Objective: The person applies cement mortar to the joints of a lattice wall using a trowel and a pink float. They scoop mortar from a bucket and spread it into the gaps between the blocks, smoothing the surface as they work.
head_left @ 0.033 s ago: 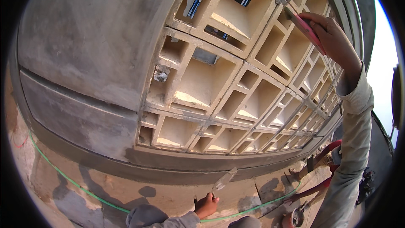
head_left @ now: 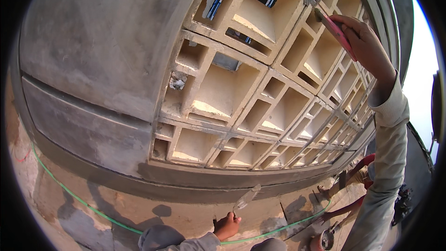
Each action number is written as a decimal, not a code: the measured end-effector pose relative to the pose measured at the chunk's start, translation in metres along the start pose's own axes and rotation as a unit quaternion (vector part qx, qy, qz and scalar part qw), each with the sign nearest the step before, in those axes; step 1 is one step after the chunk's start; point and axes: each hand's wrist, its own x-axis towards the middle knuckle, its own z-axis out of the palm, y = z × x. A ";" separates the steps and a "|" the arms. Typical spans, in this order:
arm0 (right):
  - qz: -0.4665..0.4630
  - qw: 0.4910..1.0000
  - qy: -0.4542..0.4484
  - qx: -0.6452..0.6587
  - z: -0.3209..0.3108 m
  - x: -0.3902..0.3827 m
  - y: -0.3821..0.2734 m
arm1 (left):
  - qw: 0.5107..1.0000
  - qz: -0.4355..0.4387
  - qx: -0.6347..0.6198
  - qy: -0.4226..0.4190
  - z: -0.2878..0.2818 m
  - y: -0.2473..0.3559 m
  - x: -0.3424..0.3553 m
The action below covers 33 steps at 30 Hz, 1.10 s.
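Pink tool [head_left: 342, 38] (any lettering illegible) beside blockwork [head_left: 268, 62]

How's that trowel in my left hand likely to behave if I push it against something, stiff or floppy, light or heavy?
The trowel will probably stay fairly stiff: its blade juts out from your left hand without visible droop. It's likely light, since the blade looks slim and one hand holds it up.
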 end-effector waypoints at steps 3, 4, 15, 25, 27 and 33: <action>-0.022 0.994 0.085 -0.072 0.017 -0.009 -0.006 | 1.000 -0.018 0.001 -0.010 -0.002 0.004 -0.001; -0.027 0.988 0.114 -0.099 0.023 -0.010 -0.008 | 1.000 -0.017 0.000 -0.009 -0.001 0.004 0.000; -0.137 0.964 0.208 -0.094 0.060 0.004 0.021 | 1.000 -0.021 0.001 -0.003 0.010 -0.005 0.011; -0.164 0.944 0.220 -0.181 0.070 0.003 0.017 | 1.000 -0.018 0.007 -0.007 0.013 -0.007 0.017; -0.166 0.939 0.218 -0.207 0.071 0.004 0.013 | 1.000 -0.005 0.018 0.001 0.016 -0.013 0.016; -0.172 0.930 0.187 -0.266 0.062 -0.006 0.019 | 1.000 -0.003 0.011 0.000 0.005 -0.004 0.005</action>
